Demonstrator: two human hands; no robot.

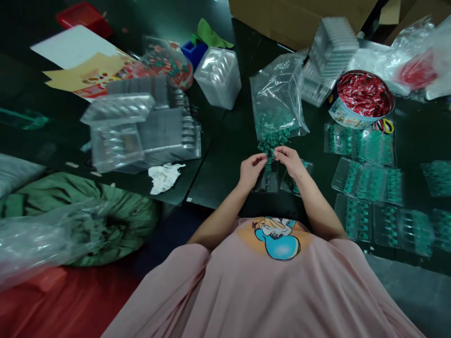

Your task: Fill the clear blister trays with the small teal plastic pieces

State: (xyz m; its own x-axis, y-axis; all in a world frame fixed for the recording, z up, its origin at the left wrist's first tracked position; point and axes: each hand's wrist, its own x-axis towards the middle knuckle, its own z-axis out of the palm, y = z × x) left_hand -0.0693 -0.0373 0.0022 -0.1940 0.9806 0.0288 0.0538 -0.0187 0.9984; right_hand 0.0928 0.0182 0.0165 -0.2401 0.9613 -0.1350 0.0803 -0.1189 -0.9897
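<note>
My left hand (251, 171) is closed in a pinch at the upper left of a clear plastic blister tray (270, 182). Opposite it, the fingertips of my right hand (289, 160) are pinched together too. Whatever sits between either set of fingertips is too small to make out. Small green plastic pieces (274, 136) lie heaped just beyond both hands, spilling from the mouth of a clear plastic bag (278, 89). A few green pieces show in the tray's upper part. Partly under my right forearm is another clear tray (287, 183) with green in it.
Several filled green trays (378, 183) lie at right, below a round tin (354, 112) of red-wrapped pieces and yellow-handled scissors (387, 126). Stacked clear trays (158, 129) and a crumpled tissue (165, 178) are at left. A cardboard box (299, 21) stands behind.
</note>
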